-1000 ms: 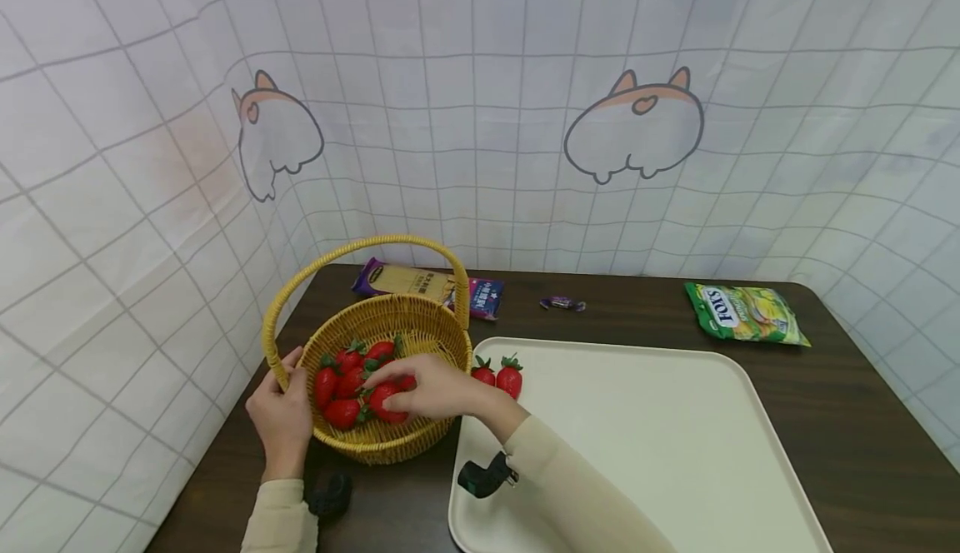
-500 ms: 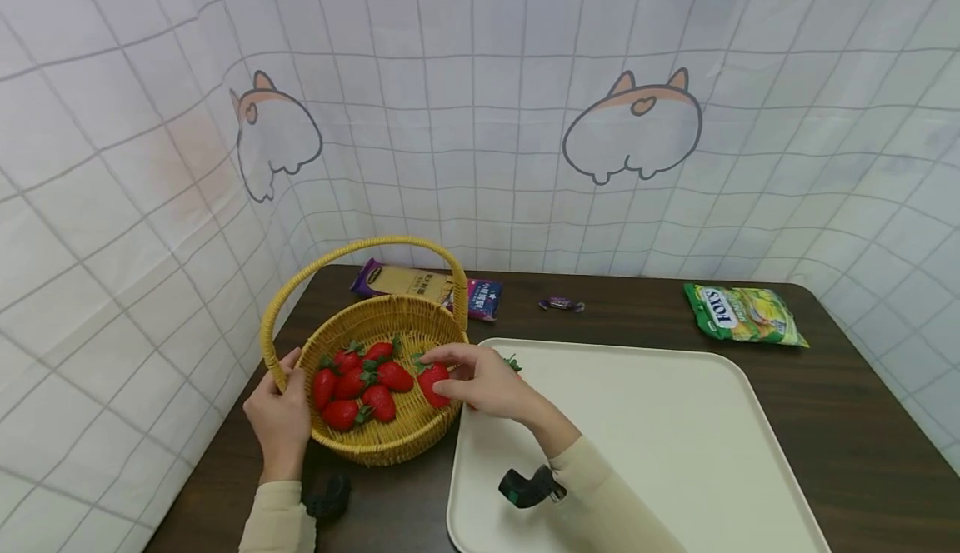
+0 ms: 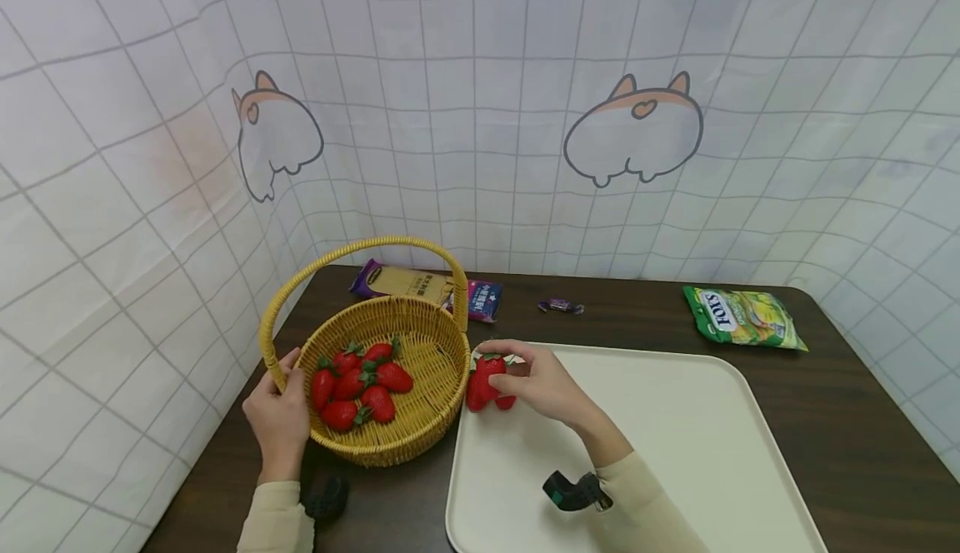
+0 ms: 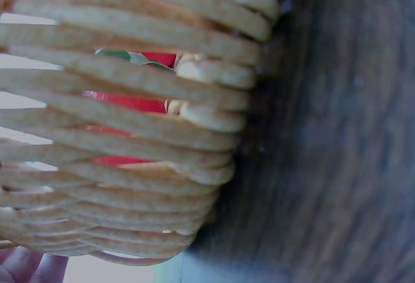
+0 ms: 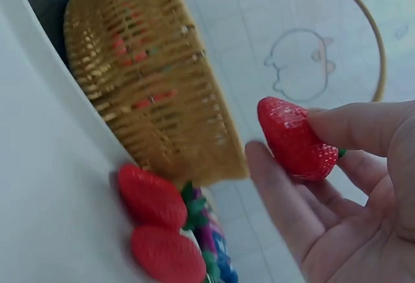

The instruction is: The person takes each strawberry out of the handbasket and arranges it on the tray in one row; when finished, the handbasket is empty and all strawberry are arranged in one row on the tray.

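Strawberry is pinched by the right hand below center, fingers kinda half-curled; seven more are piled in the basket, lower left, gripped by left hand.

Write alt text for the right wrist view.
A right hand pinches a red strawberry in midair. Two more strawberries lie on a pale tray, beside a yellow wicker basket with red showing through its weave.

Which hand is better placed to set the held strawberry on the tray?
Probably the right hand: it pinches the held strawberry, close to two other strawberries lying on the tray. The left hand grips the basket on the side away from the tray.
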The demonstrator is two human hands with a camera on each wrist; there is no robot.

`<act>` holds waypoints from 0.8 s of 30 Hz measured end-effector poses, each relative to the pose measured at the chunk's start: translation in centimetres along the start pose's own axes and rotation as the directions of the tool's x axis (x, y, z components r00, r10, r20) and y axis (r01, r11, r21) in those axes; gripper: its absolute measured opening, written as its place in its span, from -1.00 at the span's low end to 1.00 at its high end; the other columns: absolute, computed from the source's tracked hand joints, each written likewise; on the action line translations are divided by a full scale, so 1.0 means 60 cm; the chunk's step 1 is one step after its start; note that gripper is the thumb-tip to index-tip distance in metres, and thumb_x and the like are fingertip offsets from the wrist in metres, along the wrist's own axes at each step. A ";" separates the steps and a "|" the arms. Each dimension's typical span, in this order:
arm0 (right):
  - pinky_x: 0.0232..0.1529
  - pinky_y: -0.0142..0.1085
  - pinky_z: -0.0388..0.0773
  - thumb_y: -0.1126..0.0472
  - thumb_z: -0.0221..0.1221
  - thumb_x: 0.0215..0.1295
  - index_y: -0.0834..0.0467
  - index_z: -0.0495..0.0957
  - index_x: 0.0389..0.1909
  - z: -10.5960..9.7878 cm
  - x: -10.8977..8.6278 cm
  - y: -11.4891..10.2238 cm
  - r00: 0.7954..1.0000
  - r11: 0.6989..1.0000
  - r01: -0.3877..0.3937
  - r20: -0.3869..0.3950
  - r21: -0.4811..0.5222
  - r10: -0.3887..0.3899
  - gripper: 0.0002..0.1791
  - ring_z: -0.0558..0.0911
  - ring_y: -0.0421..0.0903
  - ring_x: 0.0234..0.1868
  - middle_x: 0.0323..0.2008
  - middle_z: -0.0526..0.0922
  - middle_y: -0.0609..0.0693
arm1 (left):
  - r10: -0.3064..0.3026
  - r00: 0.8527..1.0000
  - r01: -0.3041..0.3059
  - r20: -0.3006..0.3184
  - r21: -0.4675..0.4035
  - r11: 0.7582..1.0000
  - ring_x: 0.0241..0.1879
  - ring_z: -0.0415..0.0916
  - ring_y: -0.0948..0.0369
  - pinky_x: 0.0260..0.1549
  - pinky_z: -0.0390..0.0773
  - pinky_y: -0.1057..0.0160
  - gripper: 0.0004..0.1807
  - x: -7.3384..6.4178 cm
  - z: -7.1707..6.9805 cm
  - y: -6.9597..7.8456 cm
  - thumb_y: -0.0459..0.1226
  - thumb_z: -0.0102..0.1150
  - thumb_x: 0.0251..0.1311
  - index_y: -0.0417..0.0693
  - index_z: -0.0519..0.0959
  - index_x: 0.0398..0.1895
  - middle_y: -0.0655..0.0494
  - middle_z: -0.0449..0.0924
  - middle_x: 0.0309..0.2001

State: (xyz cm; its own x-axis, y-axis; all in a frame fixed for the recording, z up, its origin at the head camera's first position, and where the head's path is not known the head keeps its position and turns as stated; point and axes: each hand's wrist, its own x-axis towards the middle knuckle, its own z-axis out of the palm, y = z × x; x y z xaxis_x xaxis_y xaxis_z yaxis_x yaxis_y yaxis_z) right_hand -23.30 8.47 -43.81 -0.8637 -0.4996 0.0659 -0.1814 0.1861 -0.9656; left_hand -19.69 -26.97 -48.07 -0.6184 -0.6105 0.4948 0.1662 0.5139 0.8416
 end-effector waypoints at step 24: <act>-0.15 -0.15 0.61 0.36 0.22 0.21 0.17 0.56 0.13 -0.092 -0.022 0.065 0.940 0.958 -0.258 -0.259 -0.125 0.220 -0.58 0.62 0.01 -0.13 0.11 0.53 0.17 | 0.009 1.000 -0.009 0.008 -0.005 1.000 -0.67 0.00 0.31 -0.67 0.06 0.33 -0.77 0.002 -0.001 -0.001 -0.41 0.06 0.25 -0.31 0.59 -0.55 0.06 0.70 -0.03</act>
State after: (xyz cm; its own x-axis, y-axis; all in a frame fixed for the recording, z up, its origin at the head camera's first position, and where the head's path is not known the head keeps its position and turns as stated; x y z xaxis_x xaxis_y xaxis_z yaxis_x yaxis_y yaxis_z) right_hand -25.48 14.54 -46.29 -0.9741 -0.2095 -0.0848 -0.0096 0.4131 -0.9106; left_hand -19.72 -27.08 -48.04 -0.6233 -0.6006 0.5008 0.1758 0.5165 0.8381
